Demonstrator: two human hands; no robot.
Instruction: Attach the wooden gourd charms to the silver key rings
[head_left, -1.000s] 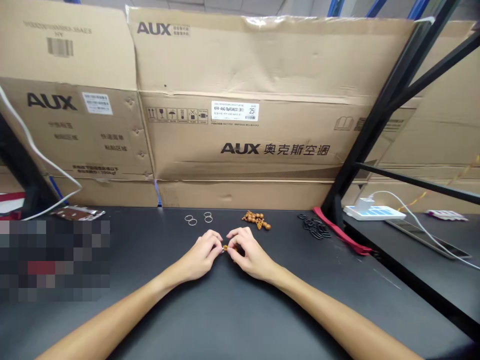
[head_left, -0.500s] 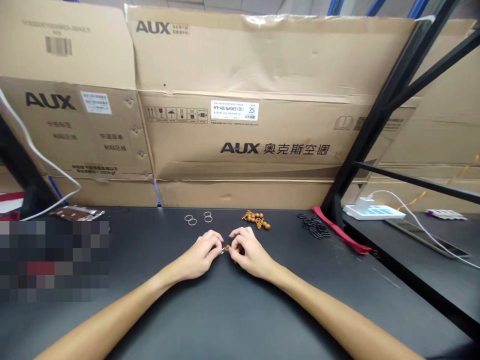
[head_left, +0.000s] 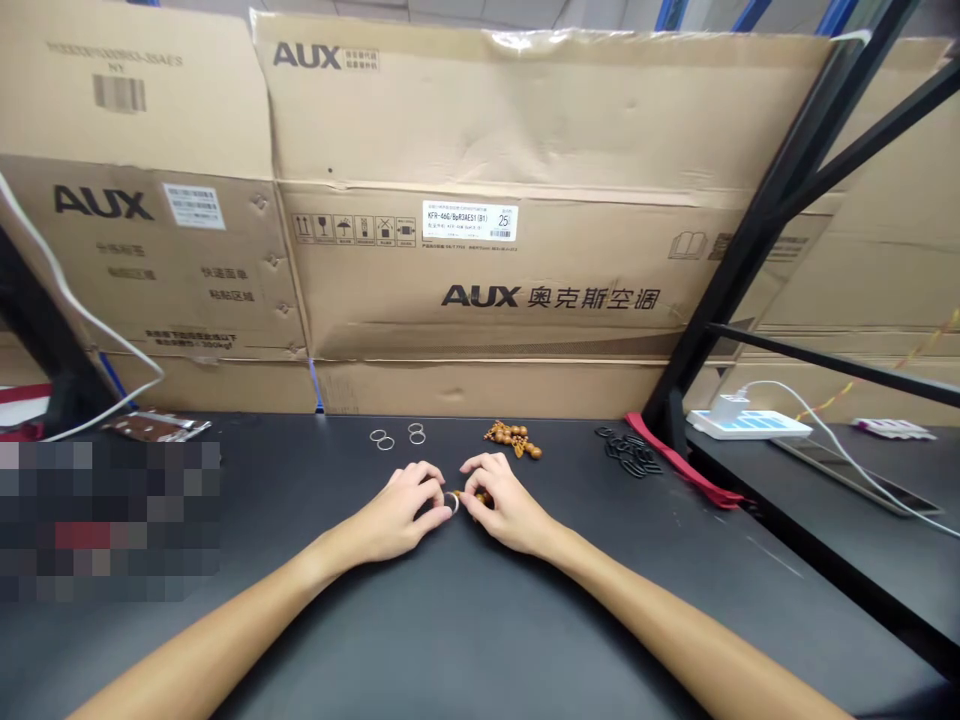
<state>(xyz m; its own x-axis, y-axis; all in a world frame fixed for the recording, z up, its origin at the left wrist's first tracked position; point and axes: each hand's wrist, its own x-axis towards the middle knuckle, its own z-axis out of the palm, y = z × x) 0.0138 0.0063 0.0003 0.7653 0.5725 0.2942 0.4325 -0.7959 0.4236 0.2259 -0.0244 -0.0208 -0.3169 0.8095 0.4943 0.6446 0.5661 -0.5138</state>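
**Left hand [head_left: 397,503] pinching a silver ring [head_left: 451,503], right hand [head_left: 508,497] gripping small brown beads [head_left: 484,497]**

Both grips are closing inward at the middle of the view, with the ring standing just beside the beads. Around them on the black bench [head_left: 480,620], metal rings [head_left: 394,437] are lying at 12 o'clock, a cluster of brown beads [head_left: 514,438] at 1 o'clock, and black rings [head_left: 628,456] at 2 o'clock.

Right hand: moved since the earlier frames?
Yes, slightly: the right hand now sits a little further right, judged against the brown bead strand on the bench, which hasn't moved.
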